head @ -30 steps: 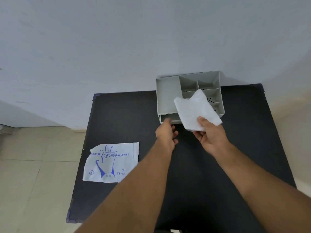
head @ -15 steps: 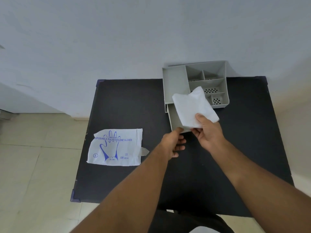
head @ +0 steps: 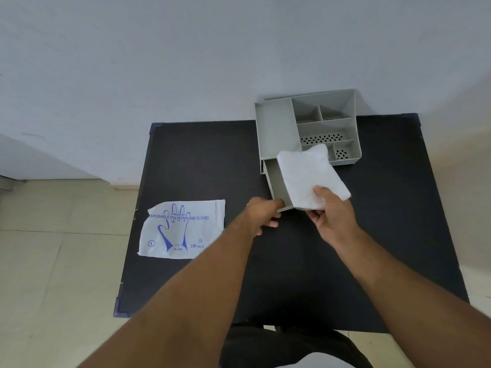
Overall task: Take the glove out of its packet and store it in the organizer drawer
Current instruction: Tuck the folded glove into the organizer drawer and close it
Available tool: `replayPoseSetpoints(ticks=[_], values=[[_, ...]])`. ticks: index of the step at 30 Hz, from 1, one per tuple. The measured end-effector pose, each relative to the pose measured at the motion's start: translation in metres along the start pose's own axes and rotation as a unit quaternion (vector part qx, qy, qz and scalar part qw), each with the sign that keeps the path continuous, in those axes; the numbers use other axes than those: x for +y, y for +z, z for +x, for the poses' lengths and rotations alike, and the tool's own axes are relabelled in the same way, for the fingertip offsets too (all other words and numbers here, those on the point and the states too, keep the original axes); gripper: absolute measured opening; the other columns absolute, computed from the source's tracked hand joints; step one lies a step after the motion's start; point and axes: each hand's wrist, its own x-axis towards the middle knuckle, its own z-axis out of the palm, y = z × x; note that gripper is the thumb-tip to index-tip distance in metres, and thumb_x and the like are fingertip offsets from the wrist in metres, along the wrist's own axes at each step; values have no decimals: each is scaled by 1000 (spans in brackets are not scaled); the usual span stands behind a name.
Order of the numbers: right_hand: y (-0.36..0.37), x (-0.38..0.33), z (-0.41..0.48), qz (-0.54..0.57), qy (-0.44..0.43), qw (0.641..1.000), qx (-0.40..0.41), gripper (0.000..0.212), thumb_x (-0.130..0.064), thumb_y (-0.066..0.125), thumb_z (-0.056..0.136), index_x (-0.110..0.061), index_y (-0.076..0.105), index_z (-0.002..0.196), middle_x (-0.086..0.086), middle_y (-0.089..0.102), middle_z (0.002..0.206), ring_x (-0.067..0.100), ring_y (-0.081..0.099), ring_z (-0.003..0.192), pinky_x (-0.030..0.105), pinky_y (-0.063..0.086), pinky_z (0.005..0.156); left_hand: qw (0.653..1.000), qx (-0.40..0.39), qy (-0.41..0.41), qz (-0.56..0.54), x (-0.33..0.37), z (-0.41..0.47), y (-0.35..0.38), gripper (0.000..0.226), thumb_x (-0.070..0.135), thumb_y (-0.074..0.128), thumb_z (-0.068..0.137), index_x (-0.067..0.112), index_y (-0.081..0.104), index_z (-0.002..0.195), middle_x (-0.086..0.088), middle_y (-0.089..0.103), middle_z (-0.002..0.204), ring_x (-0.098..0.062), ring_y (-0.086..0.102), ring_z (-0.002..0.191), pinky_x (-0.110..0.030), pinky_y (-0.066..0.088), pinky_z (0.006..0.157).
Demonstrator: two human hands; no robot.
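Now logged: glove [head: 309, 176] out of packet [head: 183, 229], pinched in right grip [head: 328, 208] above drawer [head: 276, 181] at 1 o'clock; left grip [head: 261, 212] closed on drawer front, drawer drawn out; packet flat on bench [head: 202, 155] at 9 o'clock; stowing and closing outstanding.

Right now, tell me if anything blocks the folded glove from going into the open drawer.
Nothing visible does. The right hand holds the glove over the drawer, which the left hand has pulled open.
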Motion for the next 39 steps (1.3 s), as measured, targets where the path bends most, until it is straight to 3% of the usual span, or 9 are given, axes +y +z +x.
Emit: replayPoseSetpoints(ticks=[4,9,15,18,21,24,26,32,39], values=[[-5,5,0,-1,2,1000,4,31,-4,66,87,-19,62,114,5,70,119,25,69,106,38,60,68,998,-42,-6,54,3,-2,-6,45,43,66,87,18,61,124,4,68,111,-16,68,86,-40,42,78],[-9,9,-1,11,18,999,30,42,-4,67,86,-12,60,127,6,70,120,26,70,107,39,61,69,996,23,45,-68,20,6,-16,58,45,62,77,26,59,131,4,65,125,-15,66,99,-35,39,68],[-6,7,0,15,15,999,46,41,-4,68,84,-14,61,123,4,71,116,25,70,104,38,60,68,989,41,70,-127,45,16,-24,38,32,63,87,22,64,123,0,68,120,-21,63,109,-36,39,70],[-4,8,2,19,21,999,40,35,-4,68,84,-17,62,116,4,71,116,25,70,105,41,60,76,984,61,77,-151,49,21,-27,21,22,60,91,21,66,111,-1,70,114,-18,63,98,-29,37,62],[0,10,3,17,30,999,35,36,-5,68,85,-18,61,117,4,70,118,26,70,106,44,59,83,978,76,102,-167,48,27,-28,35,13,58,92,19,65,126,-2,74,116,-12,65,86,-24,41,58],[5,14,3,15,33,999,38,36,-5,67,85,-18,62,117,4,70,118,26,70,106,46,59,85,972,113,113,-171,48,34,-30,37,7,63,90,16,66,125,-3,76,112,-17,72,98,-33,56,85],[7,16,4,7,36,999,39,32,-5,67,85,-18,63,114,5,71,118,26,70,105,45,59,85,969,149,110,-165,50,40,-34,30,5,65,88,16,70,115,-2,77,107,-19,73,100,-37,55,94],[15,19,4,9,41,999,33,30,-5,65,86,-18,64,113,4,72,116,25,70,106,41,60,78,957,183,111,-198,57,47,-43,10,11,69,87,19,71,93,-2,76,95,-20,74,94,-23,47,56],[19,23,3,-4,26,999,36,39,-3,66,85,-15,64,121,4,72,116,25,70,105,46,59,85,960,180,118,-177,53,42,-41,22,16,72,86,18,63,106,2,70,98,-16,68,88,-21,46,56]])
